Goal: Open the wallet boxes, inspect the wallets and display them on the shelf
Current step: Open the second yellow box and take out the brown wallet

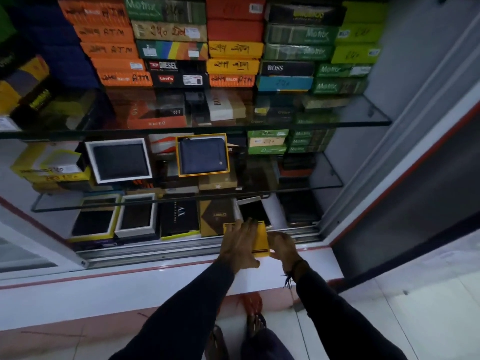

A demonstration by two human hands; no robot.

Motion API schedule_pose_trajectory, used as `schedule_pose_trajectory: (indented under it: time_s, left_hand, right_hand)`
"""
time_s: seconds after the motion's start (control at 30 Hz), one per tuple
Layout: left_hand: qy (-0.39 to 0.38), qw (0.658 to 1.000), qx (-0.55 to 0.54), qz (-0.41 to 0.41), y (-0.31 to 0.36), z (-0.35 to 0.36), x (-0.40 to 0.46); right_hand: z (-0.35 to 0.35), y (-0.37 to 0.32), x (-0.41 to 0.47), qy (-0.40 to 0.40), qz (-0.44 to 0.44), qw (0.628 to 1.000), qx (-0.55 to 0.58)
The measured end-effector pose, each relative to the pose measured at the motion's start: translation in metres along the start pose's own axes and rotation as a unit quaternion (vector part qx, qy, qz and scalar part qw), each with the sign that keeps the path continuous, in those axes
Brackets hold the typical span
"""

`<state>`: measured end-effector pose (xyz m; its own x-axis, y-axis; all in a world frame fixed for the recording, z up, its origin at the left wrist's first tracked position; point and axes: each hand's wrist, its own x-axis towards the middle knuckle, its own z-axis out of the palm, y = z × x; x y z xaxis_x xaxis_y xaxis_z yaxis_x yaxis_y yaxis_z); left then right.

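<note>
Both of my hands hold a yellow wallet box (260, 239) at the front edge of the bottom shelf. My left hand (240, 241) lies spread over its top, and my right hand (281, 246) grips its right end. Whether the box is open I cannot tell, since my left hand hides most of it. On the middle glass shelf (324, 187) a navy wallet sits in an open yellow-rimmed box (202, 155), and a black wallet sits in an open white-rimmed box (119, 160). Several opened boxes with dark wallets (136, 216) line the bottom shelf to the left of my hands.
Stacks of closed orange, green, yellow and black wallet boxes (233, 48) fill the top glass shelf. Sliding-door rails (155, 253) run along the cabinet's front. A white ledge with a red stripe (104, 284) lies below. An open door frame (405, 157) stands at the right.
</note>
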<state>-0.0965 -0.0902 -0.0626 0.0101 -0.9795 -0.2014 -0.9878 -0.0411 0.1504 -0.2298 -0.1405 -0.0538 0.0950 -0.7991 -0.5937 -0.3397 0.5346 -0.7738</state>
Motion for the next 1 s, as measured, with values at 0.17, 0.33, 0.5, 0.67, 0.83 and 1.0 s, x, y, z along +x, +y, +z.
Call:
schedule_pose_trajectory:
  time_s: [0.17, 0.33, 0.5, 0.67, 0.83, 1.0]
  left_hand:
    - [0.005, 0.999, -0.052, -0.004, -0.009, -0.016, 0.009]
    - [0.047, 0.988, -0.15, 0.007, -0.038, -0.041, -0.009]
    - [0.057, 0.988, -0.142, -0.004, -0.056, -0.046, -0.02]
    - [0.058, 0.976, -0.21, -0.013, -0.063, -0.049, -0.022]
    - [0.018, 0.932, -0.354, -0.069, -0.091, -0.053, -0.038]
    - [-0.015, 0.902, -0.405, -0.147, -0.133, -0.041, -0.07]
  right_hand:
    - [-0.004, 0.0, -0.002, -0.063, -0.012, 0.996, 0.063]
    - [0.024, -0.008, 0.002, -0.062, -0.051, 0.997, 0.006]
    - [0.05, -0.018, -0.006, -0.058, -0.074, 0.993, 0.072]
    - [0.051, -0.012, -0.003, -0.022, -0.101, 0.994, 0.04]
    - [0.035, -0.007, 0.005, 0.051, -0.11, 0.993, -0.006]
    - [0.028, -0.009, 0.008, 0.046, -0.138, 0.984, -0.101]
